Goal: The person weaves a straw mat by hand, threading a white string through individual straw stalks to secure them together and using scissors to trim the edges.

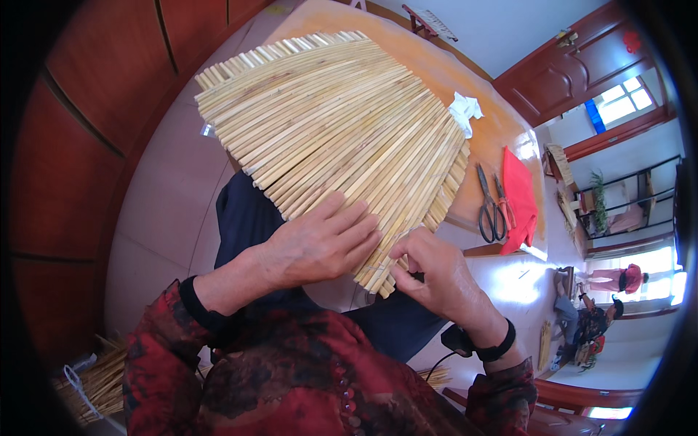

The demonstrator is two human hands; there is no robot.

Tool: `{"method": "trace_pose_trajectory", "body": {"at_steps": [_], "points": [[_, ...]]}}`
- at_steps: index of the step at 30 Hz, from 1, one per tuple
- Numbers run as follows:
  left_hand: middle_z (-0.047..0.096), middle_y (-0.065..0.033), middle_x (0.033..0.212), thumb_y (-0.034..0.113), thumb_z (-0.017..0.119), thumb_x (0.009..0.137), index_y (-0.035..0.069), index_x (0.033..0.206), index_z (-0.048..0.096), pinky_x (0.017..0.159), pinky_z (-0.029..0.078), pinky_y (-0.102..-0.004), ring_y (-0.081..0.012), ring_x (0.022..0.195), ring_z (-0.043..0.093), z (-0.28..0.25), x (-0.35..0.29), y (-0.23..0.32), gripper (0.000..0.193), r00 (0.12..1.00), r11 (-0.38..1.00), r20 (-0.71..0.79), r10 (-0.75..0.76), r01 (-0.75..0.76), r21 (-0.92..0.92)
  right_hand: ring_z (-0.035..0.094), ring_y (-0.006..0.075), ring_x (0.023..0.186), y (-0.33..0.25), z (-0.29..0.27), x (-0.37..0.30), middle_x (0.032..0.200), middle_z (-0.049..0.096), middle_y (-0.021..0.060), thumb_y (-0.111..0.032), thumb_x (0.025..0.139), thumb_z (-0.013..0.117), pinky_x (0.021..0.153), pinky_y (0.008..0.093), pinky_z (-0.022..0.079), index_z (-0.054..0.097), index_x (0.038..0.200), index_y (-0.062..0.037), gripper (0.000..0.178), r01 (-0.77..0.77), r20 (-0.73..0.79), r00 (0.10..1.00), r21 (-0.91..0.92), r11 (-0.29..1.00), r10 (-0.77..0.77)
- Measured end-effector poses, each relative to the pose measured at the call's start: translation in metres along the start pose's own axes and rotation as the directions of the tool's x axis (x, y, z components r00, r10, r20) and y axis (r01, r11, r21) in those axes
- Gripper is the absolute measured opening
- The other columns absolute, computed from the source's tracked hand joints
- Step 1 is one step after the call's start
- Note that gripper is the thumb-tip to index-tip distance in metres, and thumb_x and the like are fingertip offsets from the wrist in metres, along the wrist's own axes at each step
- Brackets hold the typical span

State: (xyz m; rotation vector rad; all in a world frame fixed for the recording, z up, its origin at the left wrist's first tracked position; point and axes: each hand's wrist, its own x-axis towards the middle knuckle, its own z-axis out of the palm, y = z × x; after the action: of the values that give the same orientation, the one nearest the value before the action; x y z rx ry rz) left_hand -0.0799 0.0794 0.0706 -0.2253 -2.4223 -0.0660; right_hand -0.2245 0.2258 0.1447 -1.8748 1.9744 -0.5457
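Observation:
A large mat of pale yellow reed stalks point(327, 123), laid side by side, slants from the table down over my lap. My left hand point(320, 240) lies on its near edge, fingers stretched out and resting on the stalks. At the near right corner, my right hand point(432, 272) is closed in a pinch against the stalk ends. Thin pale thread point(416, 228) shows beside its fingers, but what they pinch is hidden. A crumpled white cloth or tissue point(464, 115) touches the mat's far right edge.
The orange-brown table point(472, 73) carries black-handled scissors point(492, 218), a red-handled tool point(504, 202) and red cloth point(519, 200). Loose stalks point(109, 385) lie on the floor at lower left. Wooden cabinets point(80, 167) stand left. Another person point(592, 320) sits far right.

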Motion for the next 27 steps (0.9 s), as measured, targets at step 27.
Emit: {"method": "trace_pose_trajectory", "body": {"at_steps": [27], "points": [[0.056,-0.0061,0.107,0.015,0.054,0.076,0.007,0.102,0.06,0.101,0.031,-0.0506,-0.022,0.11,0.05,0.008,-0.008,-0.001,0.027,0.99,0.995,0.102,-0.098,0.094,0.043,0.045,0.0358,0.112,0.006,0.004,0.003,0.119,0.049,0.0156,-0.023,0.066,0.074,0.092,0.047,0.035,0.047,0.121,-0.0044,0.064,0.282,0.109,0.959,-0.233,0.931,-0.263]]}}
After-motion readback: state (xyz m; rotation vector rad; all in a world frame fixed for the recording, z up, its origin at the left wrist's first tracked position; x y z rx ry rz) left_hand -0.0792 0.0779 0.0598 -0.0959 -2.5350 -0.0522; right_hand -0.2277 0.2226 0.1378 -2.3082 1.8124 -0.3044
